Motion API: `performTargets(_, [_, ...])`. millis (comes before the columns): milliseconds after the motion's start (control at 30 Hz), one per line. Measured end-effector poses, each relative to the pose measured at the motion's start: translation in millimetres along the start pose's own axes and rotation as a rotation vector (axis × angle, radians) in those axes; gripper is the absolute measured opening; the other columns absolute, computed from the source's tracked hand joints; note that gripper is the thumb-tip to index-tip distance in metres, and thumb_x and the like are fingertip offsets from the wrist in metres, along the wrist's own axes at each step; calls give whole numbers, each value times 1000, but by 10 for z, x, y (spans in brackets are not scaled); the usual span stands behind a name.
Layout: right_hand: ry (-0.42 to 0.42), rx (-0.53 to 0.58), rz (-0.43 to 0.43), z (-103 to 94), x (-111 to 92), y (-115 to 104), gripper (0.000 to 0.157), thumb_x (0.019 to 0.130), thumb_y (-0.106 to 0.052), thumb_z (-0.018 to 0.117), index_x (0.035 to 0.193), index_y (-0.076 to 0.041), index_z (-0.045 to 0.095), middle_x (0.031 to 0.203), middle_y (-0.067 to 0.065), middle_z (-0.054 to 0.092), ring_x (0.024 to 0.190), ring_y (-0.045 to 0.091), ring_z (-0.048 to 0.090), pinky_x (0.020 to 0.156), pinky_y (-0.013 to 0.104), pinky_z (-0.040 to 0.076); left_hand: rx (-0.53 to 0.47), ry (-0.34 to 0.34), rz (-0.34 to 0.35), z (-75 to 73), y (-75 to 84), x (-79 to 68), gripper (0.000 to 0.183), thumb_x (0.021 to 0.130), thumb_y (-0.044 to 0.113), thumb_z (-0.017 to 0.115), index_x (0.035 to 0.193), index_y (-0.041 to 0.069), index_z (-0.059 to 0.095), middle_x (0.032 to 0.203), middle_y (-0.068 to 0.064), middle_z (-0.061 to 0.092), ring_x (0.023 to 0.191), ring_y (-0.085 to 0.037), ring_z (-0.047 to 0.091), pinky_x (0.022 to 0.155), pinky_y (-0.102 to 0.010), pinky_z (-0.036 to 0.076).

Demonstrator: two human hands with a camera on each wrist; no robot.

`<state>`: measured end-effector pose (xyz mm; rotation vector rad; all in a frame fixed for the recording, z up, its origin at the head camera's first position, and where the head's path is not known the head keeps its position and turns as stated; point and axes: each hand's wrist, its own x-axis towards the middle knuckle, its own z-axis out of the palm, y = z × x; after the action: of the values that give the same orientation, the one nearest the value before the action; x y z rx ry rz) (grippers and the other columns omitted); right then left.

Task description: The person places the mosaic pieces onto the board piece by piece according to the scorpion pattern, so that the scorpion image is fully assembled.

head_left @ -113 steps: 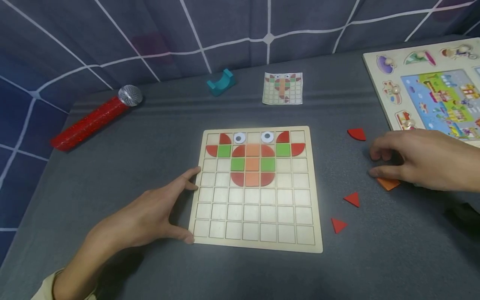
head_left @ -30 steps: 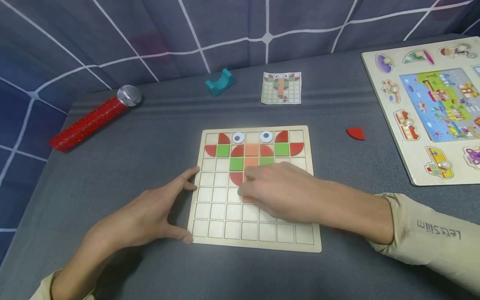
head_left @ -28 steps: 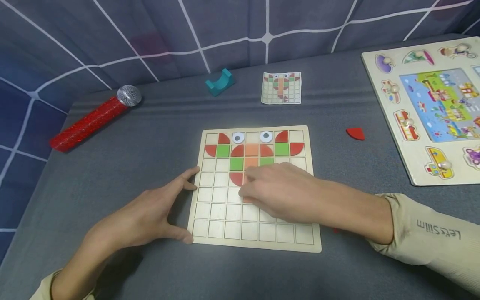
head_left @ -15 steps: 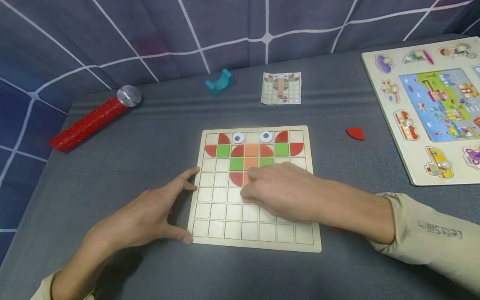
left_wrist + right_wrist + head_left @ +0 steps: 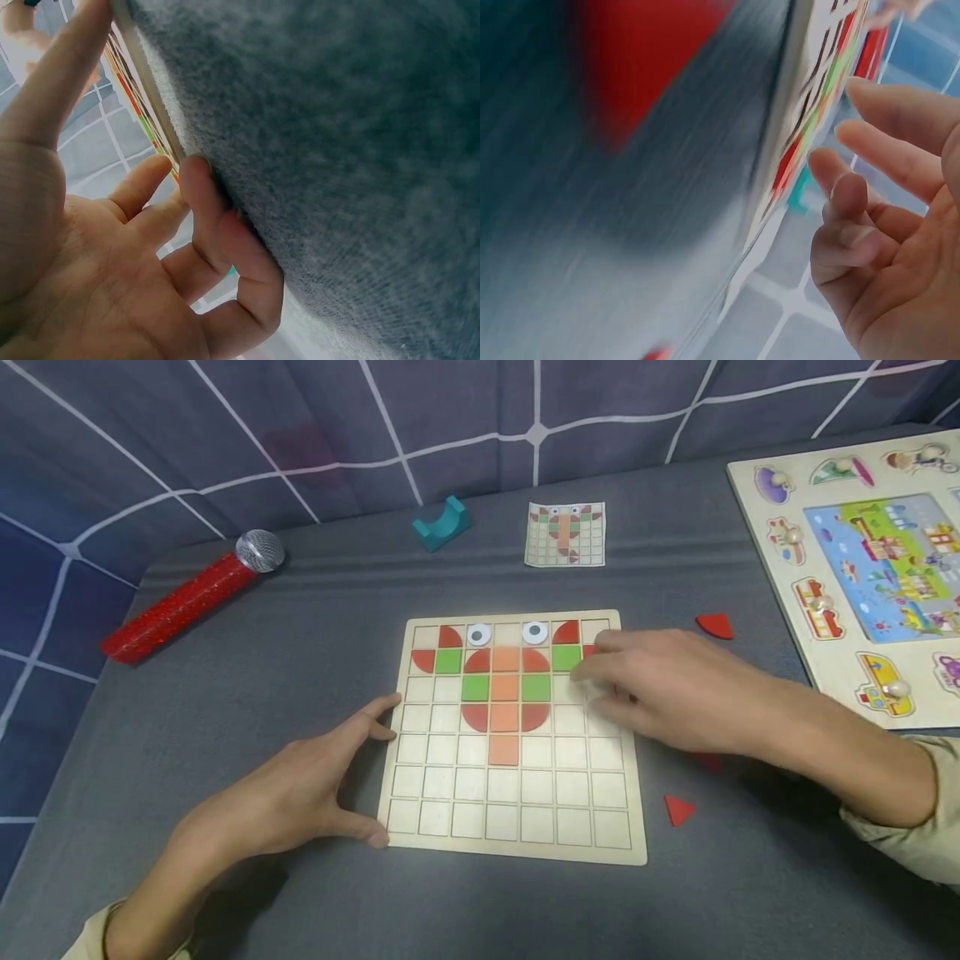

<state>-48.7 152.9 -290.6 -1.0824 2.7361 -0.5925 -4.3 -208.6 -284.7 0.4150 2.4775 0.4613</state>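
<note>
A wooden grid board (image 5: 525,847) lies flat, bearing red quarter-round pieces, green squares, round eye pieces and a column of orange squares. The lowest orange square (image 5: 503,750) sits in the middle column. My left hand (image 5: 292,793) touches the board's left edge, thumb at the near corner and fingers farther up. Over the board's right edge is my right hand (image 5: 675,693), its fingers loosely bent around nothing; the right wrist view also shows this hand (image 5: 900,217) without a piece. Right of the board lie a red triangle (image 5: 678,811) and another red piece (image 5: 707,762), partly hidden by the hand.
A red quarter-round piece (image 5: 715,626) lies near a knobbed picture puzzle (image 5: 772,577) at the right. Behind the board are a printed pattern card (image 5: 565,535) and a teal curved block (image 5: 442,524). A red microphone (image 5: 191,602) lies at the left.
My right hand set an orange square below the others in the middle column, pressed there, then let go and moved right. The left hand stays at the board's edge.
</note>
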Motion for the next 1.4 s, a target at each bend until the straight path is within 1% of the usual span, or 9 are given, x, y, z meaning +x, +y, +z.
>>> performTargets(167, [32,-65,178,-156,-122,401,35,83,-17,80,117,-10,71,105,5,64,80,17,57,68,42,46,2,2,20,-4,-5,-21,128,58,52,92,157,29,14,138,3,53,119,-24,50,97,-54,42])
performTargets(300, [-12,-129,308,-225,-200,710,43,84,-16,78,123,-3,66,110,17,60,83,27,57,66,48,45,3,-4,20,-8,-6,-23,128,58,52,91,157,29,13,139,2,52,118,-24,51,96,-55,42])
performTargets(400, [-66,-148,370,-234,-245,845,43,86,-13,75,126,-2,64,113,20,59,88,31,58,71,52,45,3,-4,24,-5,-6,-20,127,58,52,91,156,29,13,139,2,52,117,-24,51,96,-54,42])
performTargets(500, [-91,-138,392,-229,-271,886,41,87,-10,73,126,-3,64,114,20,60,93,33,59,75,55,45,6,0,32,-4,-5,-22,127,58,53,91,156,28,14,139,2,53,117,-24,51,96,-54,42])
performTargets(767, [-83,-128,391,-214,-261,845,38,87,-6,71,124,0,64,108,20,62,87,31,58,72,54,45,11,8,23,-9,-6,-27,127,57,53,91,156,28,15,137,2,53,113,-24,52,96,-54,42])
performTargets(967, [-40,-109,390,-186,-264,810,36,87,-6,69,123,2,65,109,24,62,86,32,57,70,53,45,7,7,22,-10,-11,-25,127,57,54,91,156,28,15,137,2,53,113,-23,52,95,-54,42])
performTargets(1067, [-17,-107,383,-189,-256,759,37,86,-7,71,121,1,66,104,20,64,84,31,56,68,51,44,4,3,15,-12,-7,-20,127,57,54,91,156,28,15,138,2,52,113,-24,52,95,-55,42])
performTargets(1267, [37,-50,328,-155,-185,515,34,86,-14,75,118,-4,69,91,6,66,77,22,55,64,42,42,1,-3,4,-14,-4,-17,127,57,52,92,156,29,15,138,3,52,114,-24,51,96,-55,42])
performTargets(1400, [80,-5,255,-112,-143,272,34,82,-14,80,114,-8,71,99,5,69,80,20,58,70,42,47,9,4,10,-10,-3,-13,127,57,53,92,156,29,15,138,3,52,113,-24,51,94,-54,42])
